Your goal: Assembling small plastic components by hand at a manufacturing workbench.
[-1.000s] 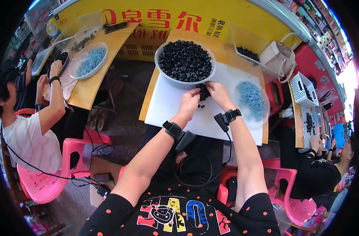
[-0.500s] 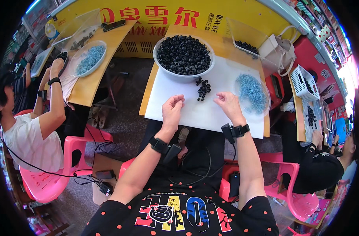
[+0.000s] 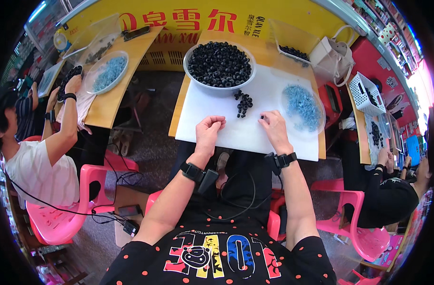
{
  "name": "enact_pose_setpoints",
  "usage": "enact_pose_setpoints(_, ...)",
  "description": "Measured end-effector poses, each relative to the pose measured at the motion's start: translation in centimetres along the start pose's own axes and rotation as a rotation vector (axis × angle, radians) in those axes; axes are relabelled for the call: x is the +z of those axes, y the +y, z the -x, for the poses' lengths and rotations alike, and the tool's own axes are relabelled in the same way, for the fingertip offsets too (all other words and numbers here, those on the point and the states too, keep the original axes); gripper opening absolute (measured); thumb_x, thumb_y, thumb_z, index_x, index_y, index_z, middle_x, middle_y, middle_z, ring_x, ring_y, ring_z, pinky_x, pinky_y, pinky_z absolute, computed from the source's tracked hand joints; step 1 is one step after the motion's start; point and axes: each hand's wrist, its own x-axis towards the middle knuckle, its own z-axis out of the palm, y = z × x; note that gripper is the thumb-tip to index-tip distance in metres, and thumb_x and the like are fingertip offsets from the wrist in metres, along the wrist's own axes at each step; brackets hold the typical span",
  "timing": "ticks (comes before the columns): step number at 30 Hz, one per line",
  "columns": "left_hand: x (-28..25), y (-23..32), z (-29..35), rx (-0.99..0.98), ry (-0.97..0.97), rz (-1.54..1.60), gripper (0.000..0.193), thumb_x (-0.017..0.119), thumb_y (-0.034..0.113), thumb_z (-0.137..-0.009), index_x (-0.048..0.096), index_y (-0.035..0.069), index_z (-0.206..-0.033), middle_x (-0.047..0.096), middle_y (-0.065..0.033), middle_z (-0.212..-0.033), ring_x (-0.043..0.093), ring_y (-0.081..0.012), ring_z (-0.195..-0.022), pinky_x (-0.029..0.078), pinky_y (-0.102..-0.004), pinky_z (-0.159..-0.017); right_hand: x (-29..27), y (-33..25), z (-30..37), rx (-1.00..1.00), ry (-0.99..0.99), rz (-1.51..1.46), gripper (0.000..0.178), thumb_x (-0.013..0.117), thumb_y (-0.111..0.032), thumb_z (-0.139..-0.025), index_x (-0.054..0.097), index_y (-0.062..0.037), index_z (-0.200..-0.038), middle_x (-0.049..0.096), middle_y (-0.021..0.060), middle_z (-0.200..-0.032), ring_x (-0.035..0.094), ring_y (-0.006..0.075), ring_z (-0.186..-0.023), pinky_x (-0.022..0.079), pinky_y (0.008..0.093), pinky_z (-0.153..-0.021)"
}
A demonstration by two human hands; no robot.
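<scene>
Black beads (image 3: 220, 62) heap 1 bowl (image 3: 219, 88) beyond the left hand (image 3: 209, 134), whose grip I cannot tell; between hands, 1 loose cluster (image 3: 243, 105), bare mat (image 3: 241, 134) to its near edge; right hand (image 3: 275, 127) pinches 1 bead (image 3: 261, 117), 1 tray (image 3: 323, 114) rightward

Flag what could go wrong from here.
The small black piece at the right hand's fingertips could slip and roll off. The loose black pile on the white sheet might scatter if brushed. The heaped bowl beside it could shed pieces if bumped.
</scene>
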Motion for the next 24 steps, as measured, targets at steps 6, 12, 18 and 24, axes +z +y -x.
enact_pose_setpoints(6, -0.4, 0.2, 0.1, -0.051, -0.007, 0.041, 0.015, 0.053, -0.002, -0.090, 0.065, -0.004, -0.100, 0.066, -0.0114, -0.101, 0.063, -0.0164, -0.093, 0.051, -0.0270, -0.087, 1.4, -0.3, -3.5, -0.122, -0.112, 0.100, 0.022, 0.070, -0.013, -0.077, 0.068, 0.0003, -0.094, 0.064, 0.0151, -0.080, 0.062, 0.0300, -0.080, 0.050, 0.0376, -0.074)
enact_pose_setpoints(12, -0.2, 0.2, 0.0, -0.069, -0.030, 0.075, 0.016, 0.053, -0.001, -0.091, 0.064, -0.005, -0.101, 0.066, -0.0116, -0.101, 0.064, -0.0164, -0.093, 0.052, -0.0270, -0.088, 1.0, -1.7, -5.4, 0.066, -0.168, 0.078, 0.029, 0.072, -0.021, -0.074, 0.069, -0.0004, -0.095, 0.066, 0.0181, -0.085, 0.064, 0.0308, -0.081, 0.051, 0.0386, -0.074)
enact_pose_setpoints(18, -0.5, 0.7, 0.0, -0.105, -0.038, 0.068, 0.016, 0.053, -0.001, -0.091, 0.064, -0.004, -0.102, 0.066, -0.0118, -0.100, 0.064, -0.0170, -0.091, 0.053, -0.0275, -0.085, 3.3, -1.1, -6.5, -0.035, -0.075, 0.105, 0.027, 0.068, -0.023, -0.078, 0.071, 0.0003, -0.091, 0.067, 0.0203, -0.088, 0.063, 0.0355, -0.084, 0.050, 0.0415, -0.078)
enact_pose_setpoints(24, 0.1, 0.7, -0.2, -0.126, -0.004, 0.073, 0.013, 0.056, 0.002, -0.090, 0.065, 0.001, -0.099, 0.067, -0.0089, -0.098, 0.064, -0.0175, -0.089, 0.052, -0.0264, -0.079, 3.4, -0.9, -7.1, 0.066, -0.099, 0.028, 0.026, 0.068, -0.022, -0.078, 0.071, 0.0022, -0.086, 0.068, 0.0216, -0.085, 0.065, 0.0366, -0.083, 0.051, 0.0415, -0.078)
